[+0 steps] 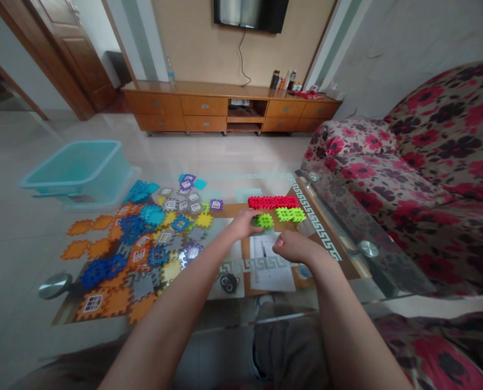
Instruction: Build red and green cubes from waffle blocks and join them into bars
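Note:
My left hand (246, 223) has its thumb and fingers around the left side of a small lime-green block (264, 220) on the glass table. Just right of and nearer than that block, my right hand (290, 246) is curled over a printed paper sheet (270, 273); whatever its fingers hold, if anything, is hidden. Behind the green block lies a long red row of joined blocks (272, 202). Two joined lime-green blocks (290, 214) sit in front of the red row's right part.
Many interlocking pieces, such as orange ones (117, 301) and blue ones (103, 271), cover the table's left side. A teal bin (76, 173) stands beyond them. A black round item (229, 283) lies near the front edge. A flowered sofa (371, 157) is at right.

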### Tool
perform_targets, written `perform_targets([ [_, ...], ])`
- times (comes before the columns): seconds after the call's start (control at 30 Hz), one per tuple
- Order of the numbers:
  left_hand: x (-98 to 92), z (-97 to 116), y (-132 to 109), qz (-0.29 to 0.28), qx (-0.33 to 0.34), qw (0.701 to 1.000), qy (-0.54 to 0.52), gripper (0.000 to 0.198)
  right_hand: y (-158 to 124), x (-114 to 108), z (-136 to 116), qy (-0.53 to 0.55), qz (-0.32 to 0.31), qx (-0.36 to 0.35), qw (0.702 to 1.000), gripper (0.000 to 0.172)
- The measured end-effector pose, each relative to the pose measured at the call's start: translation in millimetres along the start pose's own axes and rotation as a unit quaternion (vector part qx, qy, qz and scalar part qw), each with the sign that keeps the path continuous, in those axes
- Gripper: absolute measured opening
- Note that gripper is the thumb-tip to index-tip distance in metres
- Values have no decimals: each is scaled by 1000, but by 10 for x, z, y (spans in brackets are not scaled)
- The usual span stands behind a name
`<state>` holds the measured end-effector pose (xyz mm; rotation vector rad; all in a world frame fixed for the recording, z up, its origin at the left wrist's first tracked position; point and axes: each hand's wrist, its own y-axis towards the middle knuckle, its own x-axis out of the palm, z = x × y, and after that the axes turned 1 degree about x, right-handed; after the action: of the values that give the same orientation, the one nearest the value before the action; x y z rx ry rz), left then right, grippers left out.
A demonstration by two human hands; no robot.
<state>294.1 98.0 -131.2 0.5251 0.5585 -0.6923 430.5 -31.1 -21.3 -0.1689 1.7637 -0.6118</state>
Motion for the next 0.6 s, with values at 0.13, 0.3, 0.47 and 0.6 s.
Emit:
perform_targets([
  [0.13, -32, 9, -22, -5, 3, 1000, -6, 62, 146, 46, 79, 39, 31, 22, 998, 21],
  [0.3, -52, 37, -29, -3, 4, 1000, -8, 62, 368, 74, 196, 96, 77, 53, 991, 26],
  [0.47, -68, 61, -43, 6, -4, 1000, -14, 65, 467, 144, 250, 159, 75, 54, 983, 20],
  [0.6, -61, 57, -47, 6, -2, 1000, -15, 58, 510, 167, 234, 192, 78, 52, 977, 20],
])
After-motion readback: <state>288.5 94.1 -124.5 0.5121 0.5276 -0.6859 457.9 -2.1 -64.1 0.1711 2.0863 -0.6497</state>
